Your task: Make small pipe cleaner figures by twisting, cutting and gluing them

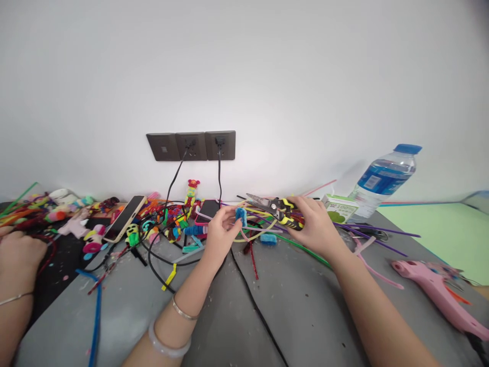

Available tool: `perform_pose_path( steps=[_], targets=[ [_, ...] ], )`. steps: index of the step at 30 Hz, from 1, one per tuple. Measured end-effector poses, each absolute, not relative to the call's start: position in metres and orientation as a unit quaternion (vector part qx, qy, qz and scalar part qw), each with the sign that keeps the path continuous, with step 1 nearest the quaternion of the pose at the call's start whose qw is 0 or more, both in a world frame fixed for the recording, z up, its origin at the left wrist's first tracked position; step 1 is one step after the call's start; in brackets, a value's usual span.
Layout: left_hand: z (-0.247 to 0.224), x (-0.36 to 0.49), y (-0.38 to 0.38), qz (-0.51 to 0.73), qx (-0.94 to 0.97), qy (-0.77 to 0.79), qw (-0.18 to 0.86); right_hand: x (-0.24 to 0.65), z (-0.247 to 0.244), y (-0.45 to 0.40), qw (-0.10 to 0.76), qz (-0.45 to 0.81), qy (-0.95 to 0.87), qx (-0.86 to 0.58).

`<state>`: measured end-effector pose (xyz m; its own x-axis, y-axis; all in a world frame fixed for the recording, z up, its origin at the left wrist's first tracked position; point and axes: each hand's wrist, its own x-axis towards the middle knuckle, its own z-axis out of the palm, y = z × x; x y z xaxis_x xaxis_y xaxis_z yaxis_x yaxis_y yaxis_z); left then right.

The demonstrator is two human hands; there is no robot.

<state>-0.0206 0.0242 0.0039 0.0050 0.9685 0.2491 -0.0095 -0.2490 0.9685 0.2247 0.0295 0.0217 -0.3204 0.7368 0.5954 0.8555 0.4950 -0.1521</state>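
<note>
A person works at a gray table (305, 311), the left hand (219, 234) pinching one fuzzy blue piece (240, 216) between thumb and fingers, the right hand (315, 221) wrapped around the handles of one pair of pliers (278, 208). The pliers' long axis runs left to right, blades pointing left and tilted slightly upward, handles in the palm; the blue piece stands roughly upright at the left fingertips, just nearer than the blade tips. A second blue piece (268, 239) lies on the table between the hands. At right are one bottle (385, 176), one carton (340, 208) and one pink glue gun (435, 290); at left, one phone (125, 219) and another person's hand (23, 252), its grip unclear. Two plugs fill sockets among three wall panels (163, 147).
</note>
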Motion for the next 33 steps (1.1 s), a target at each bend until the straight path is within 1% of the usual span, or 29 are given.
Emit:
perform_pose_path(
  steps=[2, 4, 9, 13, 16, 19, 21, 25, 28, 30, 33],
  targets=[
    [0.003, -0.019, 0.025, 0.549, 0.527, 0.399, 0.511, 0.224, 0.023, 0.029, 0.307, -0.121, -0.815, -0.477],
    [0.003, -0.018, 0.025, 0.515, 0.524, 0.385, 0.559, 0.223, 0.024, 0.029, 0.317, -0.139, -0.816, -0.462],
    [0.007, -0.016, 0.015, 0.374, 0.627, 0.352, 0.585, 0.221, 0.027, 0.027, 0.366, -0.165, -0.805, -0.436],
    [0.006, -0.012, 0.005, 0.259, 0.649, 0.324, 0.637, 0.221, 0.029, 0.025, 0.398, -0.178, -0.792, -0.428],
    [0.003, -0.012, 0.004, 0.224, 0.656, 0.327, 0.642, 0.221, 0.030, 0.024, 0.413, -0.190, -0.784, -0.423],
    [0.005, -0.016, 0.008, 0.245, 0.680, 0.341, 0.601, 0.222, 0.029, 0.025, 0.410, -0.193, -0.783, -0.426],
    [0.010, -0.021, 0.013, 0.316, 0.669, 0.348, 0.577, 0.222, 0.028, 0.026, 0.404, -0.192, -0.784, -0.431],
    [0.020, -0.031, 0.020, 0.459, 0.527, 0.368, 0.613, 0.222, 0.025, 0.027, 0.394, -0.186, -0.789, -0.434],
    [0.023, -0.033, 0.021, 0.482, 0.439, 0.362, 0.666, 0.220, 0.024, 0.027, 0.384, -0.182, -0.797, -0.429],
    [0.025, -0.032, 0.019, 0.473, 0.427, 0.350, 0.686, 0.218, 0.024, 0.026, 0.374, -0.179, -0.804, -0.426],
    [0.029, -0.031, 0.017, 0.460, 0.440, 0.353, 0.686, 0.215, 0.024, 0.026, 0.356, -0.179, -0.812, -0.427]
  ],
)
